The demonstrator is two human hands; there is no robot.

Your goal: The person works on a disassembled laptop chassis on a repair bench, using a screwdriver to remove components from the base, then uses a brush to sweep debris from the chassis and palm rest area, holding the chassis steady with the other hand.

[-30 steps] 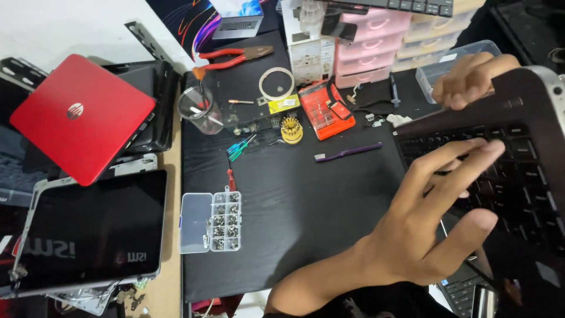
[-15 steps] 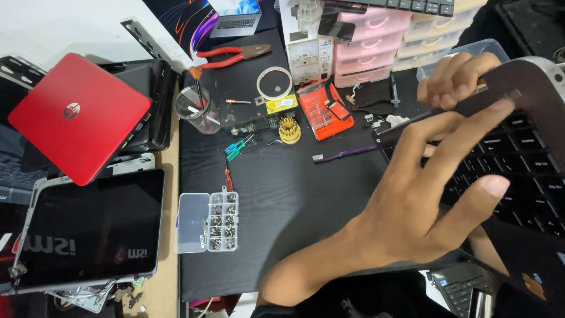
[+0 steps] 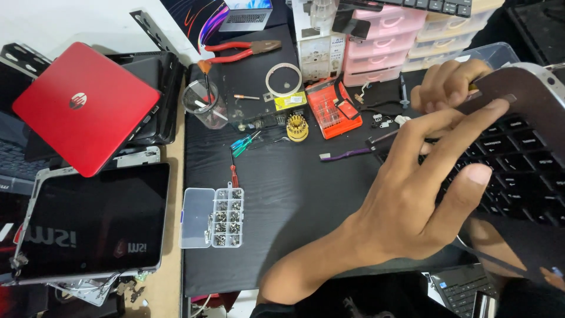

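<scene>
An open black laptop [image 3: 518,165] sits tilted at the right of the black mat [image 3: 282,194], its keyboard facing me. A dark panel with a silver edge [image 3: 524,94] slants over the keys. My left hand [image 3: 412,200] reaches across from the bottom centre with fingers spread; its fingertips touch the lower edge of the dark panel and its thumb lies over the keys. My right hand [image 3: 447,85] curls around the top left corner of that panel, gripping it. Part of my right forearm shows under the laptop.
A clear screw box [image 3: 212,218], a purple toothbrush [image 3: 347,154], an orange bit set [image 3: 332,112], red pliers [image 3: 241,50] and a clear cup [image 3: 203,103] lie on the mat. A red laptop [image 3: 82,106] and a black screen assembly [image 3: 94,224] sit at left. Pink drawers [image 3: 382,41] stand behind.
My left hand has slid up from the keys to the dark panel's edge. The panel and my right hand have shifted left and lower over the keyboard.
</scene>
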